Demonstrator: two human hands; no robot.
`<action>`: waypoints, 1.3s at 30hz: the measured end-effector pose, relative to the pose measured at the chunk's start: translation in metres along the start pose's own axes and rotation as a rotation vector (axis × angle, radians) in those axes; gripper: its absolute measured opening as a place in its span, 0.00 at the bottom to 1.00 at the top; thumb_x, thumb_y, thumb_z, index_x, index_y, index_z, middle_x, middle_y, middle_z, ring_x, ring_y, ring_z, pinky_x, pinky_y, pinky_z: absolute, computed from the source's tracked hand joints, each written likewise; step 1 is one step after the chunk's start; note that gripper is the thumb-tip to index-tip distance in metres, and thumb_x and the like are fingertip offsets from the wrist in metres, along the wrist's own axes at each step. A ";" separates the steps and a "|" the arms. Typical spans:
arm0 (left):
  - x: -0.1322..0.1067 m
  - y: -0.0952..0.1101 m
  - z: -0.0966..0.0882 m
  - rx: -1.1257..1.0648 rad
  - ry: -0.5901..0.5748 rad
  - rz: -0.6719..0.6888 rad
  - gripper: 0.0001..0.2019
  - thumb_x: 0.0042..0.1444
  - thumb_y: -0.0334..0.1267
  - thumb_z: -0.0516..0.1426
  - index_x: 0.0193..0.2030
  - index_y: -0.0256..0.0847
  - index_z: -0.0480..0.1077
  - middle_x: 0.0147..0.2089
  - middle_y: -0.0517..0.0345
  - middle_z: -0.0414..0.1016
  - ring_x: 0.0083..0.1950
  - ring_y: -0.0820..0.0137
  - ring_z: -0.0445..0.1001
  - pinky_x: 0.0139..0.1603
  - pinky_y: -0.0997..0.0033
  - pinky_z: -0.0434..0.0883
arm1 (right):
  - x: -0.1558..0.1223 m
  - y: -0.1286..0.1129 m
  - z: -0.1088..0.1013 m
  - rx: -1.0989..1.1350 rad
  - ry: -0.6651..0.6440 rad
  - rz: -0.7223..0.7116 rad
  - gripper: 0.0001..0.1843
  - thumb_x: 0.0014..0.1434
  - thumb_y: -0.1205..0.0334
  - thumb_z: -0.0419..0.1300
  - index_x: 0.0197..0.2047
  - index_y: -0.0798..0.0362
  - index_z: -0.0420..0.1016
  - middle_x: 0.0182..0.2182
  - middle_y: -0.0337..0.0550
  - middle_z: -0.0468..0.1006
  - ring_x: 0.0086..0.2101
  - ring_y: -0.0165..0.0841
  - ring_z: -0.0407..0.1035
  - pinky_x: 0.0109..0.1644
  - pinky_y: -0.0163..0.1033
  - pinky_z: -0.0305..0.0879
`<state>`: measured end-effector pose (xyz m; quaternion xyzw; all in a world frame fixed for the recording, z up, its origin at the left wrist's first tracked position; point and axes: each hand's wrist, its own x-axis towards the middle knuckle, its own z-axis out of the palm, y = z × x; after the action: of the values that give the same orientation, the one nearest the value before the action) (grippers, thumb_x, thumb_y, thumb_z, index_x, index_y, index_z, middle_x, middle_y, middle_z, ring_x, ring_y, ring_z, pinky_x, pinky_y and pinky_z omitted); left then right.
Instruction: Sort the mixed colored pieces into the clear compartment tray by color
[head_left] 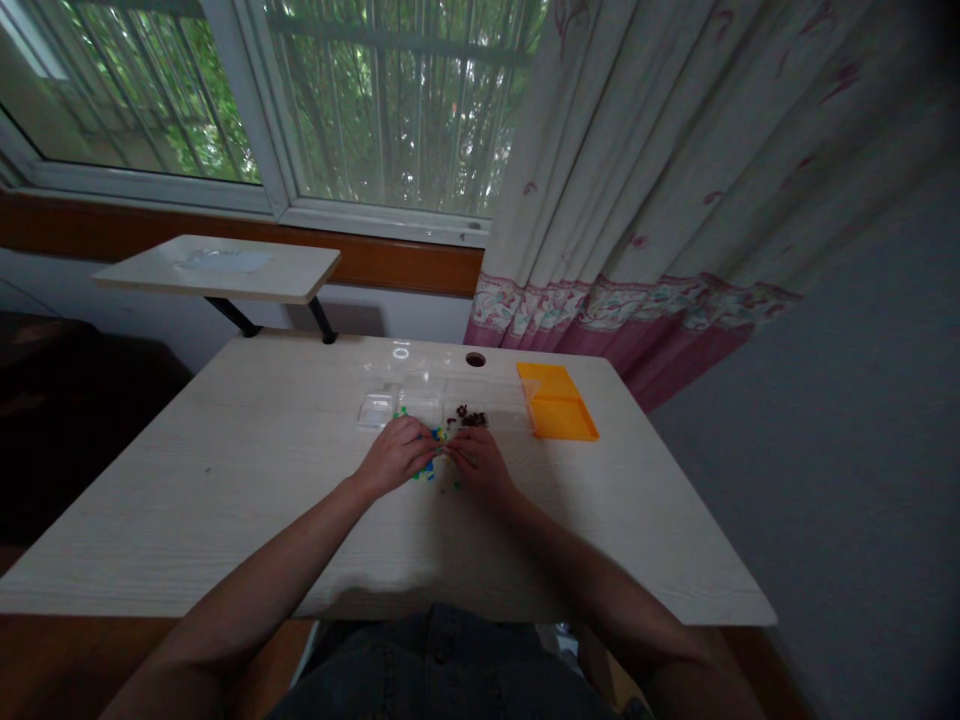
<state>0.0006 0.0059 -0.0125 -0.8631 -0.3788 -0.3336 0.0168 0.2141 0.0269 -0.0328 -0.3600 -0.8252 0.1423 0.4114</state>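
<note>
My left hand [398,456] and my right hand [480,462] meet at their fingertips over the middle of the desk. Both are closed in a pinch, and what lies between the fingers is too small to name. Small blue, green and yellow pieces [429,470] lie beside and under the left fingers. A few tiny green bits [457,486] are scattered near the right hand. Just behind the hands stands a clear plastic box [501,393] with compartments. Dark brown small pieces [472,419] show at its front, close to the right knuckles.
An orange tray [566,418] lies to the right of the clear box. Behind it the desk [262,450] has a round cable hole [475,359]. A raised shelf [300,275] stands at the back left, under the window. A curtain [600,230] hangs at the back right.
</note>
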 end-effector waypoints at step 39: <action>-0.006 -0.032 -0.007 0.020 0.217 -0.388 0.06 0.59 0.42 0.59 0.38 0.43 0.76 0.41 0.53 0.73 0.47 0.62 0.69 0.51 0.56 0.68 | 0.014 0.006 -0.009 -0.218 -0.145 -0.067 0.06 0.62 0.60 0.60 0.39 0.49 0.79 0.37 0.43 0.80 0.44 0.36 0.69 0.52 0.42 0.59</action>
<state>-0.0273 0.0228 -0.0171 -0.7328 -0.5372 -0.4177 0.0015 0.2184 0.0400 -0.0223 -0.3635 -0.8749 0.0634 0.3137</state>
